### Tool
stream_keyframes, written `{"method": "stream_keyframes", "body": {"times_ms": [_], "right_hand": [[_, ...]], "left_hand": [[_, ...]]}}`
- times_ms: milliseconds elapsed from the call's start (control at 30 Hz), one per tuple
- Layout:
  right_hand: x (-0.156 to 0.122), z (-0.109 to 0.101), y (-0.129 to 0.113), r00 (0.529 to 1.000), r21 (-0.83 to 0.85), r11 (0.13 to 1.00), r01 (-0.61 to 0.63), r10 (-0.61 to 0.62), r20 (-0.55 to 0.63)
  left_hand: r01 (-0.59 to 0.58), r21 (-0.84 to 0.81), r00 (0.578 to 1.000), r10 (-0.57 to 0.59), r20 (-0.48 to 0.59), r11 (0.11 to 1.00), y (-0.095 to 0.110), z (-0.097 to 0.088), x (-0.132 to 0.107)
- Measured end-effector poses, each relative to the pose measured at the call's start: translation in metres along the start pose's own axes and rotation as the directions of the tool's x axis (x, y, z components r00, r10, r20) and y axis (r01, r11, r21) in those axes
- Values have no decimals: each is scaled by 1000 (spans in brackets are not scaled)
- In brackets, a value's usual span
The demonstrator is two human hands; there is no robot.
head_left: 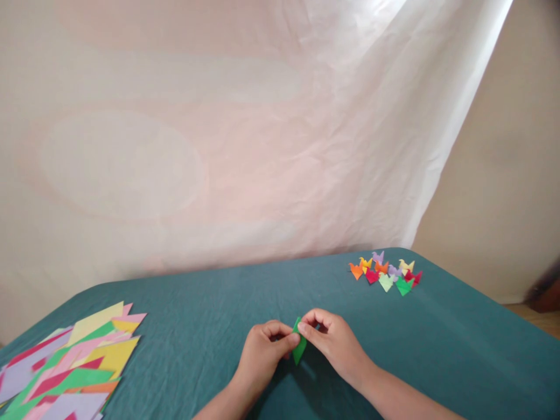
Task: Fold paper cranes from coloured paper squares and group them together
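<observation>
A small folded piece of green paper (299, 352) is held up between my two hands, narrow and pointed at top and bottom. My left hand (268, 349) pinches its left side between thumb and fingers. On the other side, my right hand (331, 338) grips the upper right part with thumb and forefinger. The fingertips cover some of the folds. Below the paper, a shadow falls on the dark green tablecloth (210, 350).
Loose sheets of coloured paper (94, 356) lie in an overlapping pile at the left. Several small folded paper birds (386, 282) in various colours stand grouped at the back right. A pale hanging sheet (245, 146) rises behind the table.
</observation>
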State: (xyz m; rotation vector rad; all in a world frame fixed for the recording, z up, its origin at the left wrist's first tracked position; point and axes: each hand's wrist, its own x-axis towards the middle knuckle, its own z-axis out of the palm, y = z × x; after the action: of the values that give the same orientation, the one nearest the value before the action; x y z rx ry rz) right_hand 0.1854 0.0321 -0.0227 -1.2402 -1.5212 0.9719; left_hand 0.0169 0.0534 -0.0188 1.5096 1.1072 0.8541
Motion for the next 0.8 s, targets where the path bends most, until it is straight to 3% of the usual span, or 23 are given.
{"method": "stream_keyframes", "body": {"times_ms": [600,800], "right_hand": [[-2,2,5,995,-82,993,84,-88,-50],[-1,2,2,997,-77,995,63,-66,-34]], "left_hand": [[34,-78,998,-39,-52,996,-5,-2,2],[14,-79,998,-18,-58,997,-5,-2,1]]}}
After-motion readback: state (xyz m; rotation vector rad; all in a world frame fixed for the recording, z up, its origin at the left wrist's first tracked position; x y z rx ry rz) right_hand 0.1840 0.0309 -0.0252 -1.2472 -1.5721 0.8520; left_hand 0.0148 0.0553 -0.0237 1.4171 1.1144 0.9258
